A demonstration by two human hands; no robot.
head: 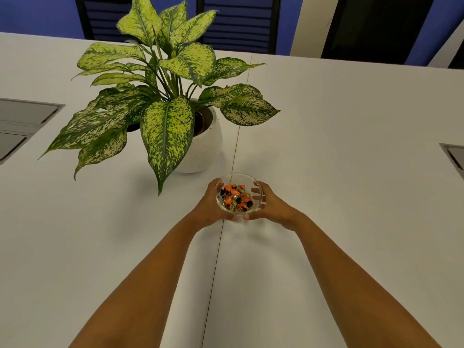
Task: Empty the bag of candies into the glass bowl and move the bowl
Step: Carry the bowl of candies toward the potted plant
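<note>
The left hand (209,205) and the right hand (272,205) were cupped around opposite sides of the glass bowl (227,178), fingers curled against its wall and thumbs meeting at the near edge, so both hands were closed on it. The bowl sat between them, at arm's reach straight ahead. Whether it rested on the tabletop (351,172) or was lifted just clear could not be told.

Inside lay the candies (236,198), a loose heap of orange, gold and dark wrappers filling the lower part. No bag was in view, so the emptying looked done and the moving was the step in hand.

The bowl was likely rigid, smooth and rather slippery, and breakable if dropped or knocked; the wrapped sweets were probably light and would slide if it tilted. A two-sided hold low on the wall, kept level, seemed the sound way to carry it.

Just beyond the left hand stood a plant (165,96) in a white pot (203,151), its long leaves hanging near enough to brush on a move that way.
</note>
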